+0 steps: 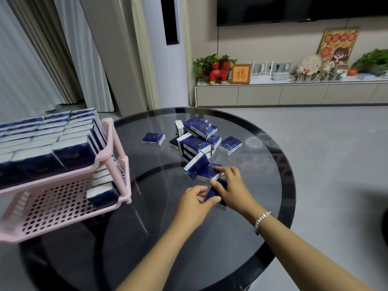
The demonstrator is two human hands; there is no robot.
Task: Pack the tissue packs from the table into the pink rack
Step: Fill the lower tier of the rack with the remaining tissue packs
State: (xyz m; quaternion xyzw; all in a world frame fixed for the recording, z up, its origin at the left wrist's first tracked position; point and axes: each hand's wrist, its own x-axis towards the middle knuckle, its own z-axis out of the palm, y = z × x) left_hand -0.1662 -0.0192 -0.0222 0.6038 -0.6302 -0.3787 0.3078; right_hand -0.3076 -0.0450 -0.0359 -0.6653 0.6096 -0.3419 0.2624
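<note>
A pile of several blue-and-white tissue packs [197,141] lies mid-table, with one lone pack [153,139] to its left. My right hand [228,185] grips a pack [207,174] at the pile's near end, fingers over its top and thumb at its front. Just below it, my left hand [194,203] pinches another pack [214,195] between thumb and fingers. The pink rack [63,198] stands at the table's left. Its top shelf is packed with tissue packs [48,141]; its lower shelf holds a short row of packs [102,187] at the right end.
The round dark glass table [262,185] carries everything; its rim curves near on the right. The rack's lower shelf has bare perforated floor at its left. Beyond the table are grey floor, a low TV cabinet [283,94] with ornaments, and curtains at the left.
</note>
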